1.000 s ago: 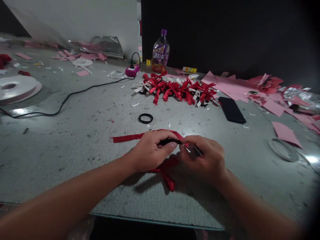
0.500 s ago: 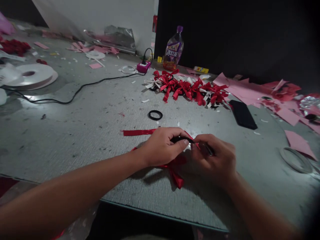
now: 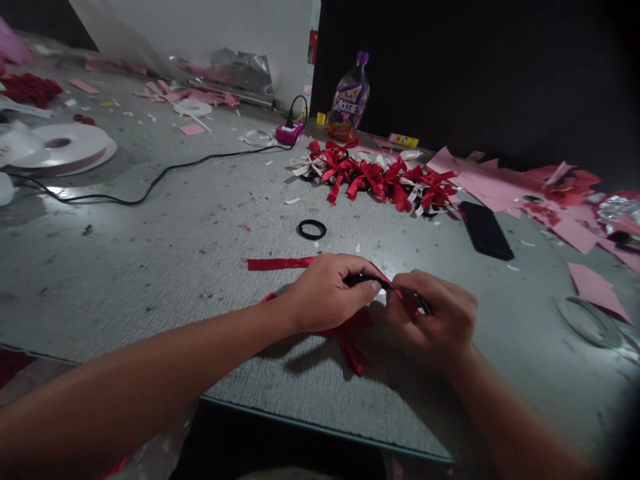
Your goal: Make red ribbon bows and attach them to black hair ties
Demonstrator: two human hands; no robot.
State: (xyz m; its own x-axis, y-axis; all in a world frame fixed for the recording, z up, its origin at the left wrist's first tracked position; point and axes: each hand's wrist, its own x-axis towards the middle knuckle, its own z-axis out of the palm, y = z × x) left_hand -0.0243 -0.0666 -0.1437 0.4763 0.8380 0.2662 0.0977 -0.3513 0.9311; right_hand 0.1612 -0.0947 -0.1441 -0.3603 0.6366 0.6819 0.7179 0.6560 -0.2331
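Note:
My left hand (image 3: 333, 293) pinches a black band (image 3: 367, 280) between thumb and fingers. Close on its right, my right hand (image 3: 435, 313) is closed at the band's other end, with a small dark metallic object (image 3: 424, 304) showing between its fingers. A red ribbon (image 3: 280, 264) lies flat to the left and runs behind my left hand toward the right one. Below the hands a red bow (image 3: 353, 353) rests on the table, partly covered by my left hand. Beyond them a black ring (image 3: 311, 230) lies alone.
Red and white bows (image 3: 375, 177) are heaped behind the ring. To the right lie a black phone (image 3: 486, 230), pink sheets (image 3: 480, 183) and a pale ring (image 3: 590, 321). A bottle (image 3: 349, 100), a black cable (image 3: 165, 173) and a ribbon spool (image 3: 75, 143) are farther back.
My right hand has shifted slightly to the right, and a little more red ribbon shows by its fingers. My left hand keeps its hold on the black band.

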